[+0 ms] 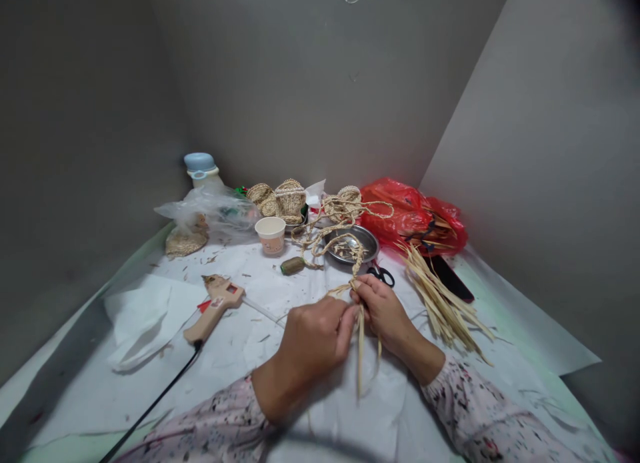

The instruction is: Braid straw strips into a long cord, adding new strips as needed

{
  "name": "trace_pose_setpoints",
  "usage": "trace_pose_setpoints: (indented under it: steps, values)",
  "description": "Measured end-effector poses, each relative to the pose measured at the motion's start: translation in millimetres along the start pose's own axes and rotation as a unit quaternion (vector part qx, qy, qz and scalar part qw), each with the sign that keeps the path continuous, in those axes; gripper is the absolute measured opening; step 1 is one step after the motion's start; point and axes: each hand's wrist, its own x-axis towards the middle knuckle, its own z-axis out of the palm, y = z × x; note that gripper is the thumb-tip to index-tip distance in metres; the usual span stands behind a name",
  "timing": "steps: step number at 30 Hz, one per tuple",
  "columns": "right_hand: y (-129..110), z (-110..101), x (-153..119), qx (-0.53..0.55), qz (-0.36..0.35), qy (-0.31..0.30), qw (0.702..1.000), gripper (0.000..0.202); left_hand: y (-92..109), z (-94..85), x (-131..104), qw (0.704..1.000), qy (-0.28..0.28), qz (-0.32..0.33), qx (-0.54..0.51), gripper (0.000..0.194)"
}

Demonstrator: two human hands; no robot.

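A braided straw cord runs from the back of the table down to my hands, with loose straw strands hanging below them. My left hand is closed on the strands at the working end of the braid. Just right of it, my right hand pinches the braid between thumb and fingers. Where the strands cross is partly covered by the fingers. A bundle of loose straw lies to the right of my right hand.
Black-handled scissors, a metal bowl and a paper cup stand beyond my hands. A glue gun with a black cable lies left. A red plastic bag and a dark phone are at right.
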Motion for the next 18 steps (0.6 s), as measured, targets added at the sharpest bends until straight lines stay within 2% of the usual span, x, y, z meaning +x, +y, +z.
trace_pose_setpoints:
  steps: [3, 5, 7, 12, 18]
  values:
    - [-1.1, -2.8, 0.5, -0.034, -0.017, 0.001, 0.999, 0.022, -4.2, -6.1, 6.5, 0.992, 0.101, -0.032, -0.061, 0.028]
    - [-3.1, -2.3, -1.0, -0.070, -0.021, -0.008, 0.997, 0.022, -7.8, -6.5, 11.3, 0.985, 0.123, -0.070, -0.101, 0.026]
    - [-5.1, -0.7, -3.1, -0.102, -0.031, -0.029, 0.994, 0.021, -11.2, -3.9, 14.7, 0.980, 0.088, -0.096, -0.153, 0.028]
    - [-6.7, 2.3, -6.1, -0.146, -0.069, -0.067, 0.985, 0.018, -15.9, 5.0, 14.6, 0.961, -0.075, -0.111, -0.243, 0.034]
    - [-2.9, 0.7, -5.9, -0.163, -0.101, -0.071, 0.979, 0.013, -24.5, 10.6, 15.2, 0.951, -0.105, -0.113, -0.269, 0.036]
